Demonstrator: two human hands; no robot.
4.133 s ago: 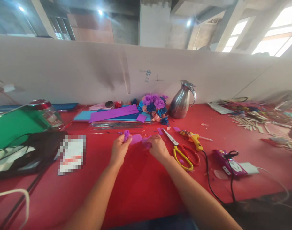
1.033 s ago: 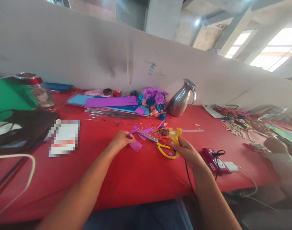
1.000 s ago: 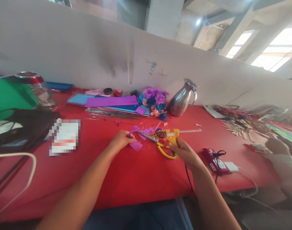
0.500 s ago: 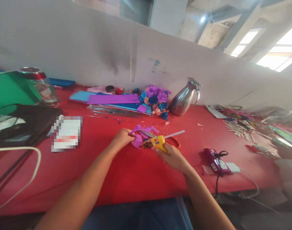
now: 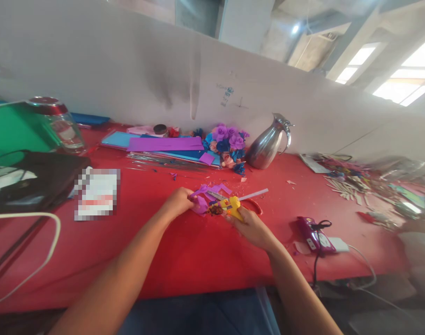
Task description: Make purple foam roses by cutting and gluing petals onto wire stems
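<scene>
My left hand (image 5: pixel 181 201) is closed on a piece of purple paper (image 5: pixel 200 204) near the middle of the red table. My right hand (image 5: pixel 248 224) grips a yellow glue gun (image 5: pixel 235 208), whose dark, stained nozzle end points left at the paper. A clear glue stick (image 5: pixel 255 194) sticks out from behind the gun. Scissors (image 5: pixel 216 195) with red handles lie just behind it, partly hidden, among purple paper scraps (image 5: pixel 223 188).
Paper flowers (image 5: pixel 229 142) and a metal jug (image 5: pixel 270 142) stand along the wall, beside stacked purple and blue sheets (image 5: pixel 163 144). A magenta power box (image 5: pixel 315 236) with cables sits right. A glass jar (image 5: pixel 64 128) and dark bag (image 5: pixel 34 179) are left.
The purple paper in my left hand has turned slightly and its outline differs. My right hand and the glue gun have hardly moved.
</scene>
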